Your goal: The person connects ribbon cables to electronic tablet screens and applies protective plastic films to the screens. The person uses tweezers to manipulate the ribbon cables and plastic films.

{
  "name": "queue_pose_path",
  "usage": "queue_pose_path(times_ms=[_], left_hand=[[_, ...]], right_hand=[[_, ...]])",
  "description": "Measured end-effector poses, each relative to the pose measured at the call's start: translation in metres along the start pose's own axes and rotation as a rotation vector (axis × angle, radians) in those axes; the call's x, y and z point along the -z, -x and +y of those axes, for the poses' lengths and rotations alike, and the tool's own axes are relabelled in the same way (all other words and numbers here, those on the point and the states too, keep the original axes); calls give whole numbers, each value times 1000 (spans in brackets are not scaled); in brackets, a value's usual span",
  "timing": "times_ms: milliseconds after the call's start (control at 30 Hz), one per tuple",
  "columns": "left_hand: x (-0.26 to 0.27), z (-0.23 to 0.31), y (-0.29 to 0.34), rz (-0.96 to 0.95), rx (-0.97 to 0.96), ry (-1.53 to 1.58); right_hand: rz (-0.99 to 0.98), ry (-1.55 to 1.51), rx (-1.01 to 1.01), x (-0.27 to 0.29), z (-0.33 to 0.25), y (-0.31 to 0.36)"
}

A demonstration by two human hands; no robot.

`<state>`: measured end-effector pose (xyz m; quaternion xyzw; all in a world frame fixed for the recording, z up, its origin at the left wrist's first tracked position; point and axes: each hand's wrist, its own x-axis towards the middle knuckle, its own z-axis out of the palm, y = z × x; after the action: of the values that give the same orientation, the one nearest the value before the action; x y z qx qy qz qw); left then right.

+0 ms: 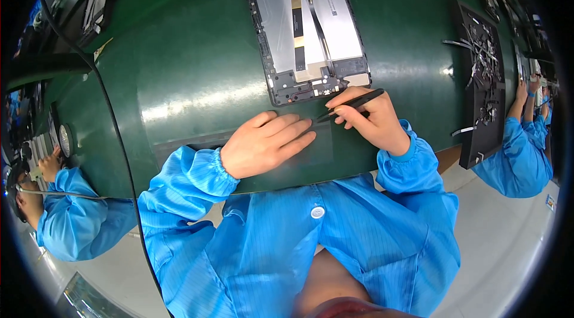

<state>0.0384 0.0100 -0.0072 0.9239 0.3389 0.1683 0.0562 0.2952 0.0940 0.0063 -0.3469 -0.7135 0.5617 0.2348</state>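
Note:
An opened tablet (276, 22), its inside parts bare, lies on the green table just beyond my hands. A dark ribbon cable (298, 25) and a thinner cable (318, 28) run along it. My right hand (378, 119) is closed around black tweezers (366, 99), below the tablet's near right corner. Their tips point down and left, close to the fingertips of my other hand. My left hand (266, 144) lies palm down with fingers stretched out and holds nothing. It rests over a dark, thin sheet (200, 141) near the table's front edge.
A black tray (478, 90) full of small metal parts and strips stands at the right. A black cable (109, 99) hangs across the left side. One person in blue (81, 213) works at the left, another sleeve (520, 153) shows at the right.

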Motion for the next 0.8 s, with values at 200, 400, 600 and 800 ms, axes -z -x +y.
queue_pose_path(times_ms=[200, 400, 600, 800], left_hand=[[0, -1, -1, -7, -2, 23], [2, 1, -1, -21, 19, 36], [3, 0, -1, -16, 22, 35], [6, -2, -2, 0, 20, 47]], right_hand=[[82, 69, -23, -5, -2, -1], [10, 52, -15, -9, -2, -5], [12, -111, -130, -10, 8, -2], [87, -413, -117, 14, -9, -17]])
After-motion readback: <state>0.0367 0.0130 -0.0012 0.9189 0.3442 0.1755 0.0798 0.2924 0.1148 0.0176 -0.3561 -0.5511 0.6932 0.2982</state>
